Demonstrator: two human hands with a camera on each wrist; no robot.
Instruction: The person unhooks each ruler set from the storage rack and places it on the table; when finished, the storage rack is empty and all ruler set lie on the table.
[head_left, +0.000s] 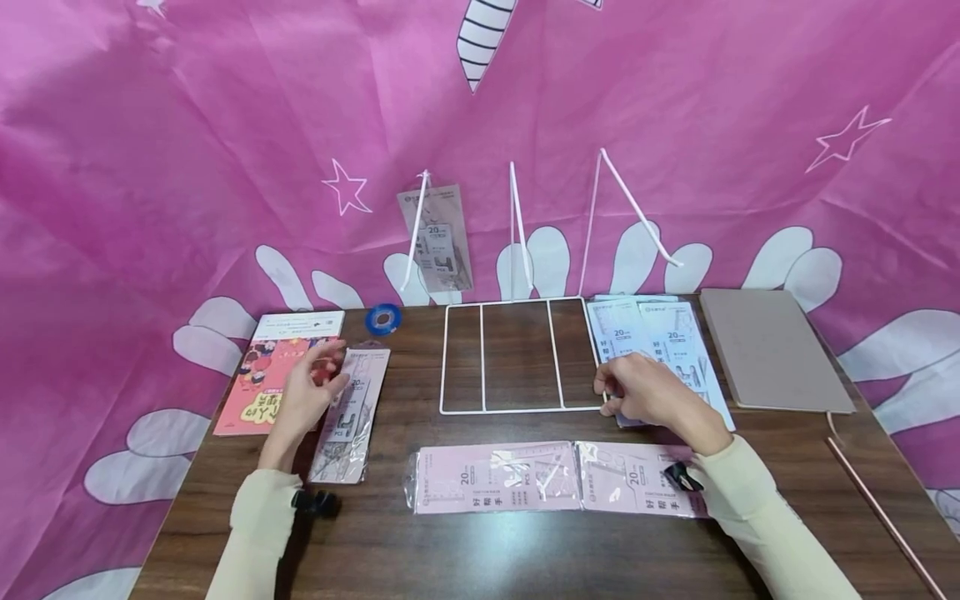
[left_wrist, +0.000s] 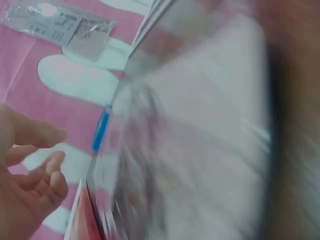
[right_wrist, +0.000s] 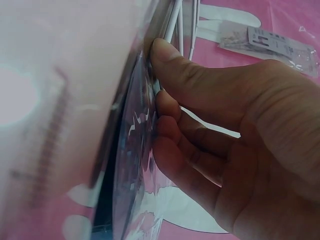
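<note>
A white wire display rack (head_left: pixel 517 411) stands on the table, with prongs rising at its back. My right hand (head_left: pixel 652 392) grips the rack's front right corner between thumb and fingers; the wrist view shows the right hand (right_wrist: pixel 215 120) closely, its fingertips partly hidden. From the left prong hangs a packaged ruler set (head_left: pixel 450 208). My left hand (head_left: pixel 303 392) hovers with loosely bent fingers and holds nothing. Just right of it lies a pink packaged ruler set (head_left: pixel 348 450). The left wrist view has the left hand (left_wrist: pixel 30 180) beside a blurred package.
Blue ruler packs (head_left: pixel 675 333) lie beside the rack's right side, near a grey-brown notebook (head_left: pixel 780 350). Two pink ruler packs (head_left: pixel 491 475) lie in front. A red book (head_left: pixel 258 383) and blue tape roll (head_left: pixel 383 319) are at left. A copper-coloured rod (head_left: pixel 885 517) lies right.
</note>
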